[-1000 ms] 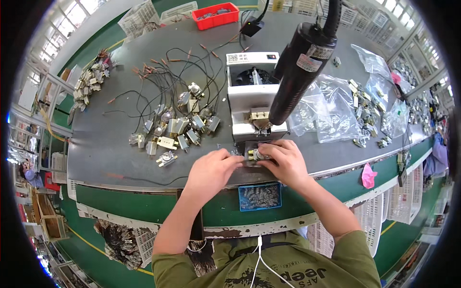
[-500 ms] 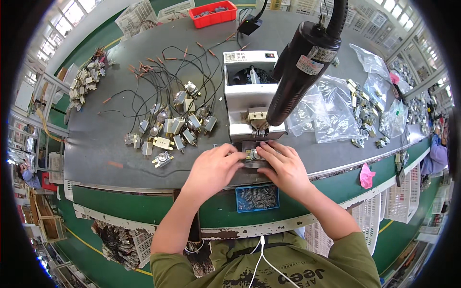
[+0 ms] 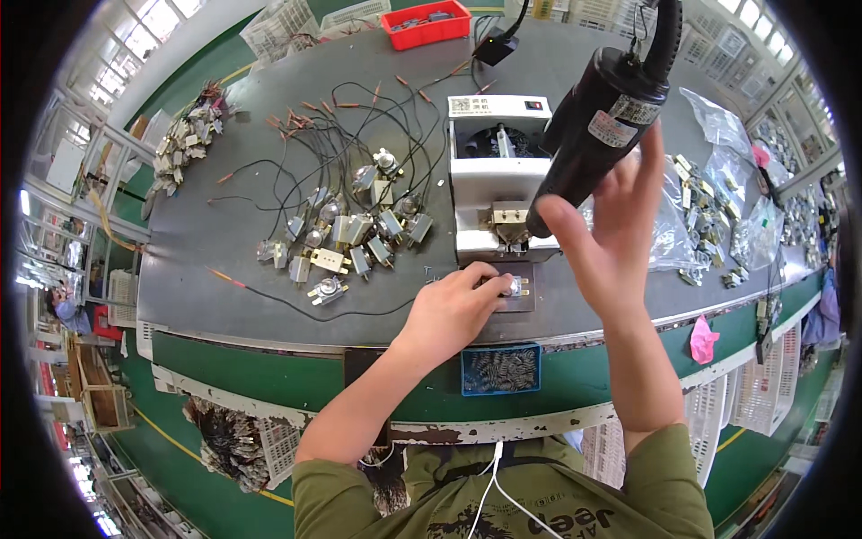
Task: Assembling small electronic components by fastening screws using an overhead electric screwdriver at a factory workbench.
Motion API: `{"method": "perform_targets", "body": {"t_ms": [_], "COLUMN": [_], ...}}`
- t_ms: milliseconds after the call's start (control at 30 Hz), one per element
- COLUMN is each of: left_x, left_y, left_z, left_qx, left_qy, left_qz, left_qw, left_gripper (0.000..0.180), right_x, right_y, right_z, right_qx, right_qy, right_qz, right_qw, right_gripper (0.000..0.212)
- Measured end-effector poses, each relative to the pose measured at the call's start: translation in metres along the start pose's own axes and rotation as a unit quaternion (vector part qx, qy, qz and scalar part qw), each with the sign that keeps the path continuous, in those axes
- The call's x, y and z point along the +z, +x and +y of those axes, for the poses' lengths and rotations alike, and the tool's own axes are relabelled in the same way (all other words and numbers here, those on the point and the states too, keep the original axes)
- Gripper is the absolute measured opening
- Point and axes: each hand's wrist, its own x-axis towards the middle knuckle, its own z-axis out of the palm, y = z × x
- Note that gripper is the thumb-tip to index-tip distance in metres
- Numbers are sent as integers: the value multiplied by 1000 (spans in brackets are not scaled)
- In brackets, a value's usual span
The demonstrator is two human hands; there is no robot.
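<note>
My left hand [image 3: 456, 307] has its fingers bent together at a small thermostat-like metal part [image 3: 515, 286], holding its left side. That part has a round silver piece and brassy tabs, and lies on a dark metal plate [image 3: 521, 304] in front of a white machine [image 3: 476, 193]. My right hand [image 3: 618, 251] is raised beside a hanging black electric screwdriver [image 3: 588, 135]. Its thumb and fingers are spread around the lower part of the tool, with a gap at the palm; some fingers are partly hidden behind the tool.
Similar metal parts with black leads [image 3: 359, 234] lie heaped on the left. A blue tray of small screws or springs [image 3: 501, 370] sits at the front edge. Plastic bags [image 3: 669, 234] and loose parts lie right, with a pink scrap [image 3: 703, 340]. A red bin [image 3: 426, 24] stands far back.
My right hand has left the metal part and risen to the hanging screwdriver, spreading its fingers. My left hand stays at the part. The whole view has shifted slightly.
</note>
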Motion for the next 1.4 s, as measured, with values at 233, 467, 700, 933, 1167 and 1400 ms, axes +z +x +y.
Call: {"method": "perform_targets", "body": {"t_ms": [233, 467, 700, 933, 1167, 1400], "left_x": [9, 4, 2, 5, 9, 8], "left_y": [-2, -3, 0, -1, -1, -2], "left_z": [-11, -11, -10, -15, -15, -14], "left_qx": [-2, -3, 17, 35, 38, 20], "left_qy": [-63, -28, -26, -14, -20, -31], "left_qz": [23, 7, 10, 31, 34, 24], "left_qw": [998, 1000, 999, 999, 999, 999], "left_gripper": [27, 25, 27, 28, 24, 21], "right_x": [-8, -25, -26, -6, -3, -1], "right_y": [-9, -4, -8, -12, -31, -37], "right_z": [-3, -38, -50, -44, -2, 12], "right_qx": [42, 125, 161, 67, 51, 52], "right_qy": [99, 193, 258, 103, 65, 93], "right_qz": [-65, -122, -95, -70, -69, -69], "right_qw": [992, 966, 948, 990, 994, 992], "right_gripper": [72, 97, 93, 104, 100, 98]}}
